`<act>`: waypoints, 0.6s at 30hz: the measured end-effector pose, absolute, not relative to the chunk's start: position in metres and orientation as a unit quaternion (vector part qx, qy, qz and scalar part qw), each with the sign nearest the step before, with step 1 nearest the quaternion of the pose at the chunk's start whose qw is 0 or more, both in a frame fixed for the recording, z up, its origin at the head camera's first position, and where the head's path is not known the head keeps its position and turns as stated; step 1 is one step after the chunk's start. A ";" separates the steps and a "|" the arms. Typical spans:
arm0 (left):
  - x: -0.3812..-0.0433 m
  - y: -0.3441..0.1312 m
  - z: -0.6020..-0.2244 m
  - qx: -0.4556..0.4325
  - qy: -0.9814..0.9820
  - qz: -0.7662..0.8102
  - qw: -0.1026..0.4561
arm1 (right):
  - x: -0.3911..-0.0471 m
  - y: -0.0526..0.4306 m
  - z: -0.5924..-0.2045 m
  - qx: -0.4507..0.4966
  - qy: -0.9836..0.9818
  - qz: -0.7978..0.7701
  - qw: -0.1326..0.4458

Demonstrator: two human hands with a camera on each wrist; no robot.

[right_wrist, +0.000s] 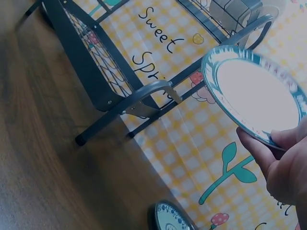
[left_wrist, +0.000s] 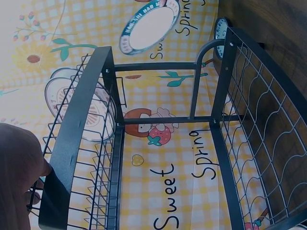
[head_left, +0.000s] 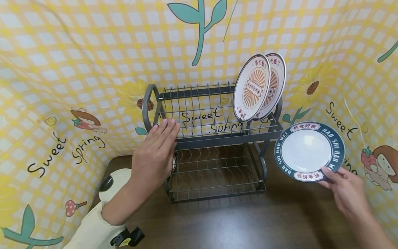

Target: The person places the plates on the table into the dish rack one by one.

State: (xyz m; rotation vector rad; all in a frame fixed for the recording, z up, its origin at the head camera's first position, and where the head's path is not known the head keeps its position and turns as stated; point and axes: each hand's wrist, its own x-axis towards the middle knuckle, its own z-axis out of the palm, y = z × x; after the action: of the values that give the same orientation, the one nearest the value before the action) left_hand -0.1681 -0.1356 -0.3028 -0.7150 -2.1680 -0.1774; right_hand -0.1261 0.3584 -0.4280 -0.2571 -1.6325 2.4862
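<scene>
My left hand [head_left: 155, 154] holds the upper front left corner of a dark grey two-tier dish rack [head_left: 230, 139]. In the left wrist view, its fingers lie on both sides of the front rail [left_wrist: 72, 148]. My right hand [head_left: 349, 190] pinches the lower edge of a white plate with a dark green lettered rim [head_left: 306, 150], thumb on its face. This plate is held up beside the rack's right end, tilted toward me. Two white plates with orange sunburst centres, a front plate [head_left: 252, 88] and a rear plate [head_left: 277, 83], stand in the upper tier's right-hand slots.
A round white object with a black patch [head_left: 116, 183] lies left of the rack, partly behind my forearm. A small blue-patterned dish [right_wrist: 171, 218] sits on the brown tabletop [right_wrist: 57, 167] to the right. Yellow checked cloth [head_left: 93, 41] surrounds the table's back and sides.
</scene>
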 end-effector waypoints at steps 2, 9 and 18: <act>-0.168 -0.136 -0.303 -0.284 -0.863 -0.071 0.412 | -0.125 0.358 -0.427 -0.103 -0.571 0.811 0.080; -0.167 -0.135 -0.302 -0.284 -0.863 -0.074 0.410 | -0.120 0.349 -0.425 -0.094 -0.608 0.778 0.128; -0.166 -0.135 -0.302 -0.283 -0.865 -0.073 0.407 | -0.115 0.330 -0.416 -0.024 -0.621 0.764 0.175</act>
State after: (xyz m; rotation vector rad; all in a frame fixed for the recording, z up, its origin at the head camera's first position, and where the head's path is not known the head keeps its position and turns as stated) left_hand -0.1663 -0.1352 -0.3021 -0.7126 -2.1815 -0.1840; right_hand -0.1152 0.3304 -0.4164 -0.0684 -1.7598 2.1645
